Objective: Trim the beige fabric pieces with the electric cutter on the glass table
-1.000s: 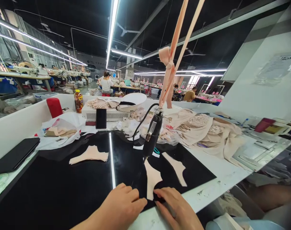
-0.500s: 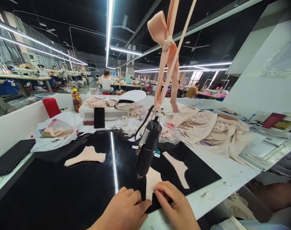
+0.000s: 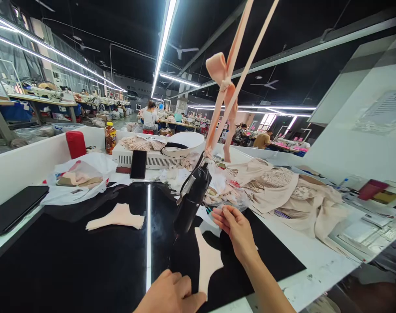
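Note:
A black hand tool (image 3: 191, 198) hangs tilted from peach ribbons (image 3: 226, 82) above a glossy black work surface (image 3: 87, 269). My left hand (image 3: 170, 295) rests at the near edge with its fingers flat, fingertips touching a beige cut fabric piece (image 3: 208, 261). My right hand (image 3: 235, 228) is raised just right of the tool's lower end. Its fingers are loosely curled and apart, with nothing seen in them. It covers most of a second beige piece behind it.
Another beige piece (image 3: 116, 216) lies to the left. Behind stand a phone (image 3: 138, 164), a white box (image 3: 152, 157), a red cup (image 3: 75, 144), a bottle (image 3: 110, 137) and a plastic bag (image 3: 77, 176). Beige lace garments (image 3: 283, 191) are heaped on the right. Other people work far back.
My right hand has lifted off the fabric piece's near edge and moved up and away toward the hanging tool. The tool has swung left and tilted. My left hand has stayed low.

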A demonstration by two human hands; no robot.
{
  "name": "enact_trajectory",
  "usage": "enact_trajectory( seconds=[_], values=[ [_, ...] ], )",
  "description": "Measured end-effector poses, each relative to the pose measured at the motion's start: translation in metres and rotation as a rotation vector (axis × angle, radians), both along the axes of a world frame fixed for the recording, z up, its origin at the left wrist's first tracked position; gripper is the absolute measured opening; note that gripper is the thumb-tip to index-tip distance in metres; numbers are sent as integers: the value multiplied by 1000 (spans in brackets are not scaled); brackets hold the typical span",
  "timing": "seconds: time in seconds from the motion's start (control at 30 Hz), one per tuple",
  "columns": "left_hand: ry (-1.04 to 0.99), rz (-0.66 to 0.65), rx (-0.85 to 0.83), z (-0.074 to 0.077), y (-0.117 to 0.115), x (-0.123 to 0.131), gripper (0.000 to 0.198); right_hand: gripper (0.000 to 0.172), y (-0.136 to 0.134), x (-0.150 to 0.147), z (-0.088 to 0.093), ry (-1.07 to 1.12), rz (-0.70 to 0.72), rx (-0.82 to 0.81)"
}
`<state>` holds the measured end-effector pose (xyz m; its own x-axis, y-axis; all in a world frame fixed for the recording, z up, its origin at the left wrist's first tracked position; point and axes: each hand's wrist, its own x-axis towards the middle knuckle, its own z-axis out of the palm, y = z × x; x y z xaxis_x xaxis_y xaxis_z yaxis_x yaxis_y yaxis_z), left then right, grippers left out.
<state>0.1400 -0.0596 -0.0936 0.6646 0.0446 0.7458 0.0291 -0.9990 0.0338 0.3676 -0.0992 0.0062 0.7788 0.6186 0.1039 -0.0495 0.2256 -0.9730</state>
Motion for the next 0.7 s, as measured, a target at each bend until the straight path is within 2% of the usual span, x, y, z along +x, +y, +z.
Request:
enact_trajectory(
  seconds=[0.13,0.2,0.27,0.37,0.47,0.53,0.63,0.7],
  values=[
    [-100,38,44,-21,3,13,35,46,8,3,15,-90,-122,218],
    [-84,34,46,-22,3,14,37,40,2,-4,23,-120,-148,305],
    [-30,11,29,-14,4,8,35,35,-10,-16,30,-130,-140,355],
    [158,-75,-120,13,6,-7,28,30,-35,-40,37,-131,-82,366],
    [312,-168,-572,42,8,-20,27,30,-58,-65,38,-121,5,323],
    [275,-161,-918,55,11,-23,33,33,-69,-80,34,-83,84,271],
    [178,-182,-1348,63,13,-21,56,37,-78,-99,22,-18,222,199],
    [167,-275,-1596,63,13,-19,71,40,-80,-109,13,1,309,171]
  ],
)
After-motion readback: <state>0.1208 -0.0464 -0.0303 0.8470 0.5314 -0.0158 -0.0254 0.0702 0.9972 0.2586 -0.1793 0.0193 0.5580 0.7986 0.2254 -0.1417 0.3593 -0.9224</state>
